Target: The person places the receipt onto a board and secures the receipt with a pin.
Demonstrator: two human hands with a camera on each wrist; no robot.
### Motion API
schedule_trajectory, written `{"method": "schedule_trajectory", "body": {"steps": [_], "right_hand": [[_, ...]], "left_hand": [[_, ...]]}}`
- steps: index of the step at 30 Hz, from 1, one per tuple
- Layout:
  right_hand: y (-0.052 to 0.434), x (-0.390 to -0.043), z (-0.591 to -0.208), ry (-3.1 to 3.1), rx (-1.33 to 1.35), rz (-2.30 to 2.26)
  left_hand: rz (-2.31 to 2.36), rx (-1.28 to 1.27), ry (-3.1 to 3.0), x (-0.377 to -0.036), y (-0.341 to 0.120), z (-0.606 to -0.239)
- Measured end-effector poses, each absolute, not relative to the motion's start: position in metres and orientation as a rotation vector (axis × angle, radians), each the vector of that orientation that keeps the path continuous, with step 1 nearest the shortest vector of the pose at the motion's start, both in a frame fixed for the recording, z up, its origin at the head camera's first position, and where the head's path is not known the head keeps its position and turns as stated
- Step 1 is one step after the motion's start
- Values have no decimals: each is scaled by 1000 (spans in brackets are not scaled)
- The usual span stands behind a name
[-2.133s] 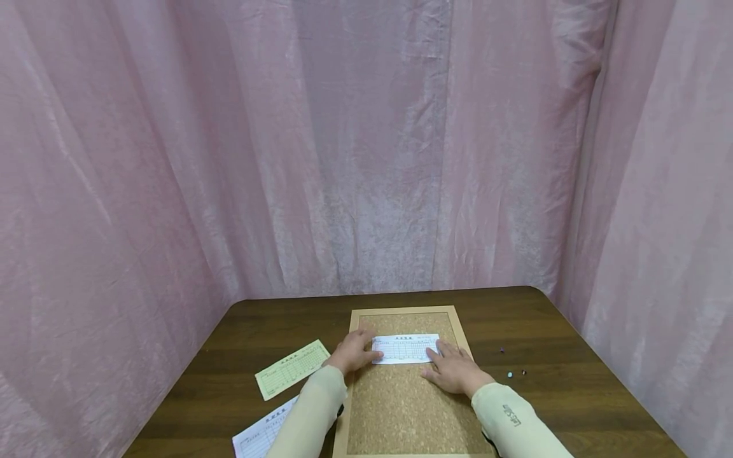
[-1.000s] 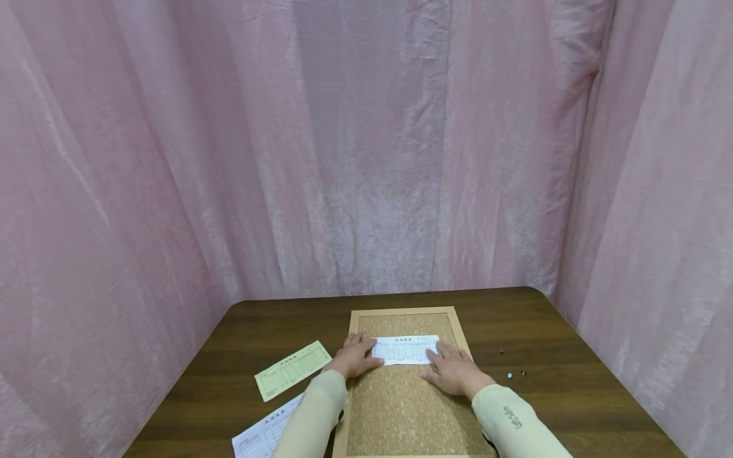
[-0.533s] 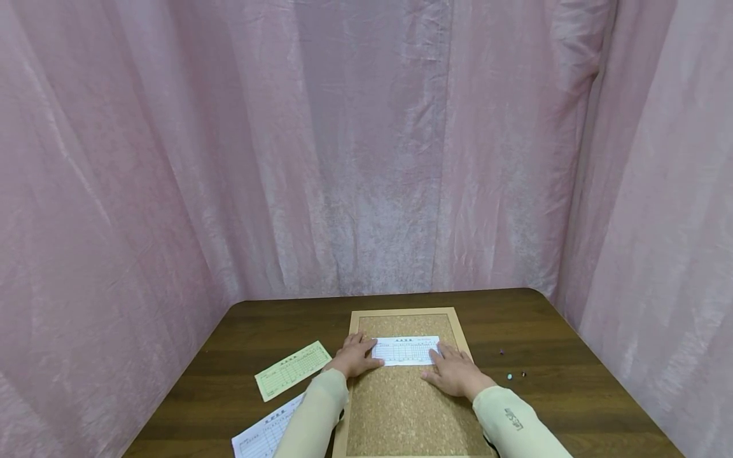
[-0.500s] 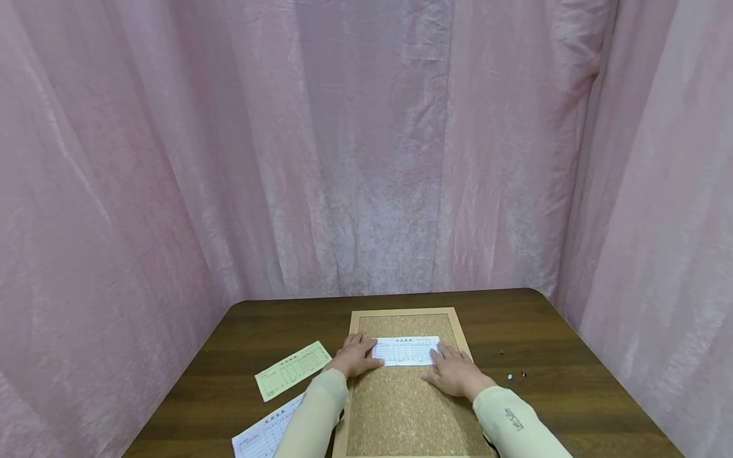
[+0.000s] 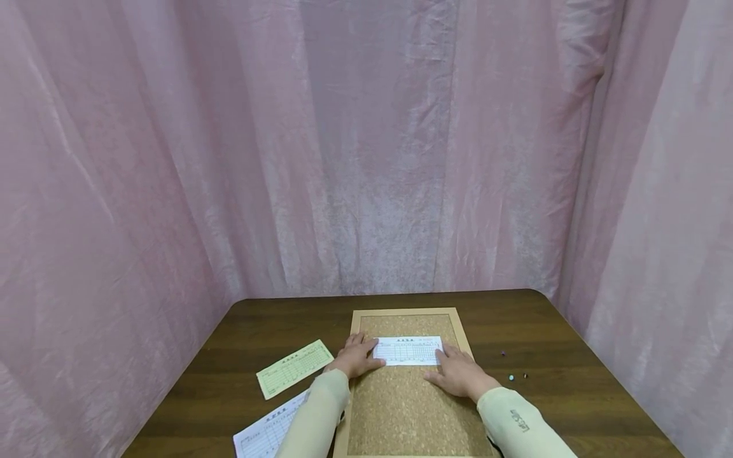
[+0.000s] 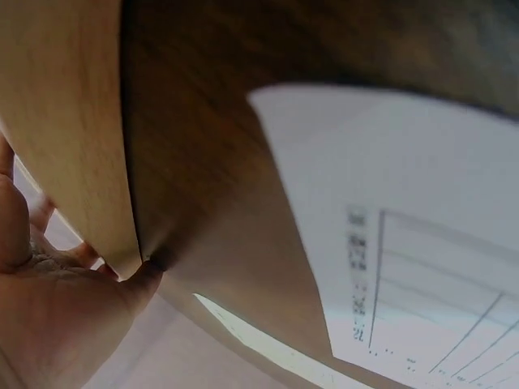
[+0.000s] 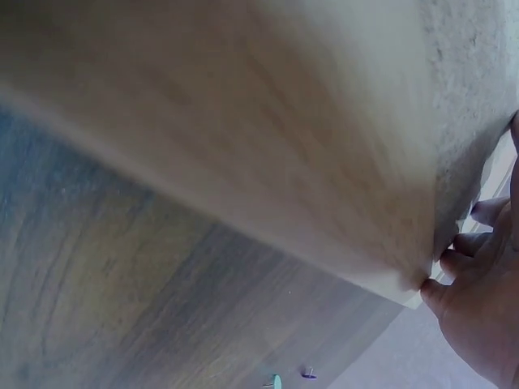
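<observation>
Neither grip closes on anything: from the head view, the left hand [image 5: 356, 359] and right hand [image 5: 460, 374] lie flat with straight fingers pressing the ends of the white printed paper slip [image 5: 408, 350] so it stays flat on the wood-framed cork board [image 5: 401, 407] on the dark wooden desk [image 5: 544, 401]. At the left wrist, the palm [image 6: 57, 324] rests by the board's frame [image 6: 65, 138] near another white form [image 6: 422, 243]. At the right wrist, curled-looking fingers [image 7: 478, 300] sit at the frame's corner [image 7: 405, 284], small pushpins [image 7: 276, 380] lying apart on the desk.
</observation>
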State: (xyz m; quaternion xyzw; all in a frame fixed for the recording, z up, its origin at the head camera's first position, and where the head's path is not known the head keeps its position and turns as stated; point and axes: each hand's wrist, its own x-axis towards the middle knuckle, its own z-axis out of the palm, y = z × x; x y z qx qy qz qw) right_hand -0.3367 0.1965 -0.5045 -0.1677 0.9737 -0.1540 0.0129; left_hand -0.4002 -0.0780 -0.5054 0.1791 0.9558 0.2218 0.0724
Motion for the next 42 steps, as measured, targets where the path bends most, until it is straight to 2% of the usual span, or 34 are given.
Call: {"method": "schedule_trajectory", "body": {"steps": [42], "right_hand": [[206,-341,-492,2974,-560,-573]], "left_hand": [[627,518,2885,-402,-78,-507]]}}
